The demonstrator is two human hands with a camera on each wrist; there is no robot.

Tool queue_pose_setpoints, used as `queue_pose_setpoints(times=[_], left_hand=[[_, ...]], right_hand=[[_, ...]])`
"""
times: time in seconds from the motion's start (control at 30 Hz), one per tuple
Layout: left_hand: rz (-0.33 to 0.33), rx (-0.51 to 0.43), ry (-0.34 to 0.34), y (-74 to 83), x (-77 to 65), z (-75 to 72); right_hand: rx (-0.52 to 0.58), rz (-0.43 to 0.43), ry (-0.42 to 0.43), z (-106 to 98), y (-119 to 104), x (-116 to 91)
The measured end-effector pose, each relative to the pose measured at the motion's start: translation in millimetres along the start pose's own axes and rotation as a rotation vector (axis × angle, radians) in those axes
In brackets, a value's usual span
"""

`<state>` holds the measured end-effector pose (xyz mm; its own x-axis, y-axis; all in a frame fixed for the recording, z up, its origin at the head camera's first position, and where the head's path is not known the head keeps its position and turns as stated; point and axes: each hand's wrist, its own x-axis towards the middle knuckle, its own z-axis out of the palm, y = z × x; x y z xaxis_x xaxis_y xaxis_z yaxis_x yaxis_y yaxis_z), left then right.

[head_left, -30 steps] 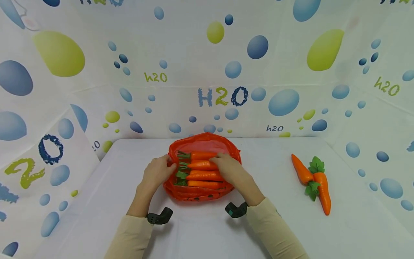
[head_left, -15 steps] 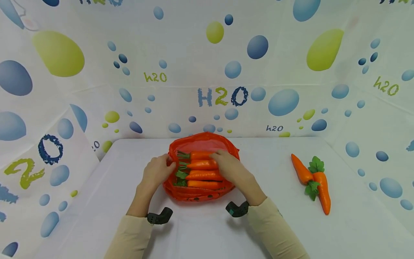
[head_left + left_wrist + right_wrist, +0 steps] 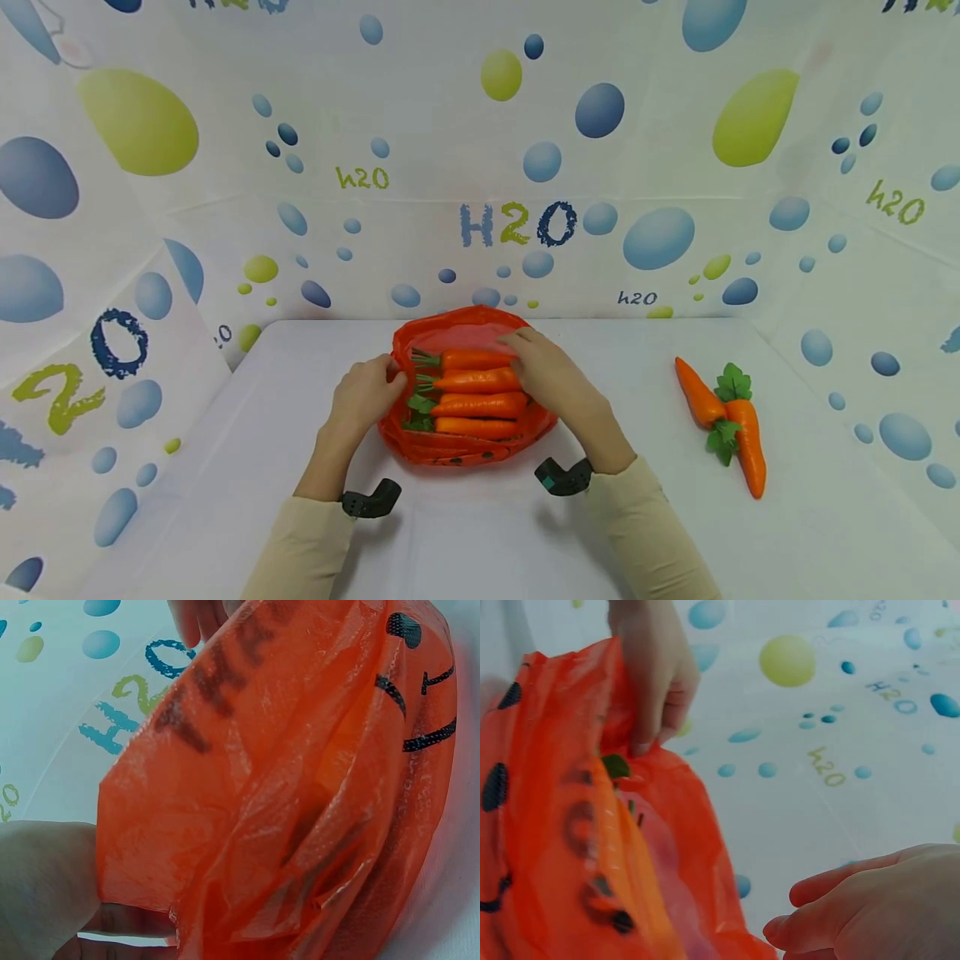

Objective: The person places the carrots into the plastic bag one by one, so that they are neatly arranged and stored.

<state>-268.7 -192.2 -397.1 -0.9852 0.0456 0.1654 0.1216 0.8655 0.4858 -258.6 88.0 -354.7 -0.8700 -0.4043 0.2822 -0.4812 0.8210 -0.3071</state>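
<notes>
A red plastic bag [image 3: 472, 457] with dark printing lies mid-table, its mouth spread wide. Several orange carrots [image 3: 480, 406] with green tops lie side by side in it, tops pointing left. My left hand [image 3: 365, 393] pinches the bag's left rim between thumb and fingers; the left wrist view shows the film stretched from that grip. Over the right side of the bag is my right hand [image 3: 558, 377], fingers loosely extended and nothing held. In the right wrist view its fingertips [image 3: 777, 927] are close to the bag's rim.
Two more carrots [image 3: 750, 446] with leafy tops lie touching each other on the white table [image 3: 832, 517] at the right. A white backdrop [image 3: 420, 100] printed with blue and green drops stands behind the table.
My right hand has drawn off the upper carrots, moving right and slightly up toward the bag's right rim. My left hand keeps its grip on the left rim.
</notes>
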Motion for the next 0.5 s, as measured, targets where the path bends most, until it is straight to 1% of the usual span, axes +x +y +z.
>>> queue_pose_setpoints(times=[0.27, 0.4, 0.5], left_hand=[[0.007, -0.003, 0.013, 0.4, 0.0, -0.2], [0.012, 0.003, 0.018, 1.0, -0.3, -0.7], [0.019, 0.012, 0.029, 1.6, -0.6, -1.0]], right_hand=[[0.039, 0.047, 0.066, -16, 16, -1], [0.031, 0.087, 0.087, -23, 24, -2], [0.012, 0.101, 0.109, -28, 29, -4]])
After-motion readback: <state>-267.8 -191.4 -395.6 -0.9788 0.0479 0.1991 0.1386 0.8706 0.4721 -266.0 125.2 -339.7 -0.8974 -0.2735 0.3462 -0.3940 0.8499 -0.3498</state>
